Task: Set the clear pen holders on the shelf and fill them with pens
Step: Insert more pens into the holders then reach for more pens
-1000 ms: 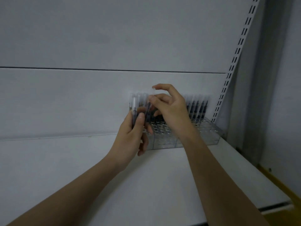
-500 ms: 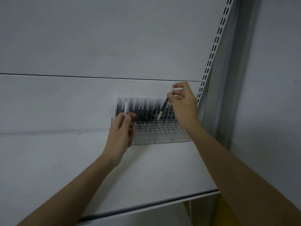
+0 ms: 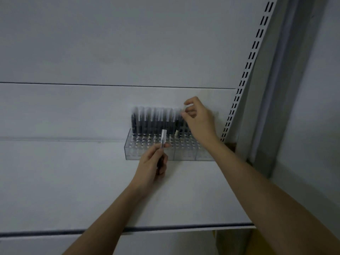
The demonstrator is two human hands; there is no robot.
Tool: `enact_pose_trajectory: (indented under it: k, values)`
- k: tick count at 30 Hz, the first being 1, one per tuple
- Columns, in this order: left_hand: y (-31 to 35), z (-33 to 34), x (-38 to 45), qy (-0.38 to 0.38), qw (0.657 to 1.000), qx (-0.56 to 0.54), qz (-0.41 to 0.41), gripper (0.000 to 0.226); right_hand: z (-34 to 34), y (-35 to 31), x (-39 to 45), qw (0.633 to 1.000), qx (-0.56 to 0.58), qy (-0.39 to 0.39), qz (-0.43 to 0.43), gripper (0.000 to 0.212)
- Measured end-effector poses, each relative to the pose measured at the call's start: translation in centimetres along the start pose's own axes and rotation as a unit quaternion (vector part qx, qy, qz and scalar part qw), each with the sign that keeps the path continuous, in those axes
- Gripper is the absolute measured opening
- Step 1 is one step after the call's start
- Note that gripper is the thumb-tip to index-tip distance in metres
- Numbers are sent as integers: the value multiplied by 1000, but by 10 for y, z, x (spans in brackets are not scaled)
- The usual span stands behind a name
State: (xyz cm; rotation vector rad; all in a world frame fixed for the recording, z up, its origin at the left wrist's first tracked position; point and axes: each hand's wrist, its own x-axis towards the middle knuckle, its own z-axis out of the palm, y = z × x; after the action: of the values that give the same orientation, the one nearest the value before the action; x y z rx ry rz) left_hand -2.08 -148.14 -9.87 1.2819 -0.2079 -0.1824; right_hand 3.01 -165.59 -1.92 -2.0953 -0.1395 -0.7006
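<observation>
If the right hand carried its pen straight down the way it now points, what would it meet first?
Probably the holed top of the clear plastic pen holder on the white shelf. The right hand pinches a dark pen tip-down beside the back row of dark pens; depth is unclear.

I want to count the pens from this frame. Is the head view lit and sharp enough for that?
Head view: dim and flat; the row of dark pens with pale caps smears with motion blur, so the count is unreliable; the clear plastic pen holders stay legible; wide-angle distortion tilts the slotted white upright.
</observation>
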Motion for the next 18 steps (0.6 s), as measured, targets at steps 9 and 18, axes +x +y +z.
enact_pose_trajectory:
  k: [9,18]
  values:
    - [3,-7,5,-62,995,-48,-53,28,11,-3,-2,997,-58,-17,-47,14]
    - [2,-11,9,-77,993,-76,-53,24,10,-10,6,990,-125,-69,-18,11]
